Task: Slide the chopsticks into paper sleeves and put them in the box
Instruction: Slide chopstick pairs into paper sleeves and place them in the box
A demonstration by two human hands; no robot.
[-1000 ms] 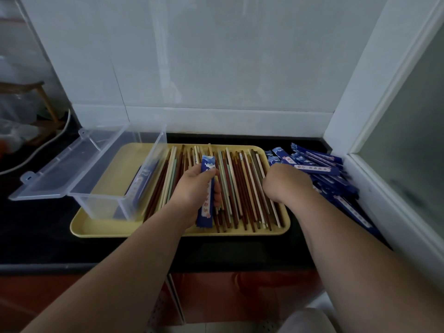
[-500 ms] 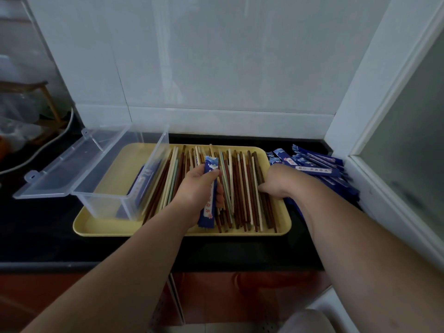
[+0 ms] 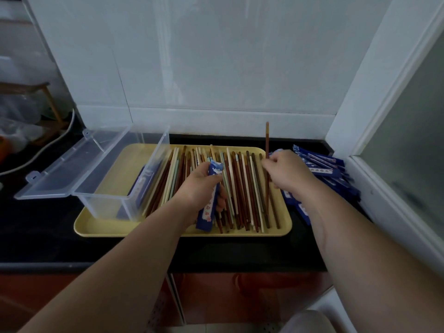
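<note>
On the tray, the box stands left of the loose chopsticks; the sleeves lie right of the tray.

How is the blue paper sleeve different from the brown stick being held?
The blue paper sleeve is flat, wide and printed; the brown wooden chopstick is thin and plain. The left hand holds the sleeve low over the yellow plastic tray; the right hand holds the chopstick raised, its tip poking past the tray's far rim. Both are long.

Dim and bluish, faint sheen on the glossy white tiled wall, edges bowing, heaped blue paper sleeves smeared soft.
</note>
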